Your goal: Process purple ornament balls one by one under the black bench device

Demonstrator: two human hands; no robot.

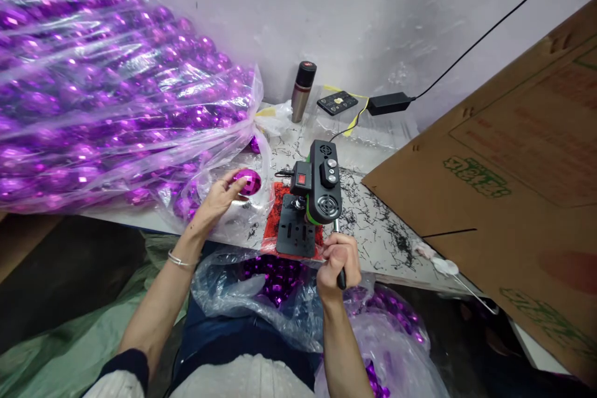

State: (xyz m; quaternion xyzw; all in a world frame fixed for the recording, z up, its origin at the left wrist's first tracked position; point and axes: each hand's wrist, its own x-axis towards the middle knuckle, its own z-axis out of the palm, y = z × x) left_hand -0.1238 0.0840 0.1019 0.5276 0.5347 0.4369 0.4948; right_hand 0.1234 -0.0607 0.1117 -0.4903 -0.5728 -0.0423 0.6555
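Note:
My left hand (222, 198) has its fingers closed round a shiny purple faceted ball (249, 181), just left of a small black machine (326, 183). My right hand (339, 261) is wrapped round the black grip (342, 280) of a metal lever (336, 224) at the machine's front. On the machine are round vents, silver buttons and a red switch (302, 179). A slotted black base plate (295, 230) lies under it on a red sheet (275, 214). Both my hands are near the table's front edge.
A big clear bag of purple balls (93, 99) fills the left. An open plastic bag (219, 286) lies over my lap. A steel flask (297, 102), black power adapter (389, 103) and black keypad-like panel (336, 102) stand behind. A cardboard box (508, 155) leans in from the right. Black scraps (396, 236) litter the tabletop.

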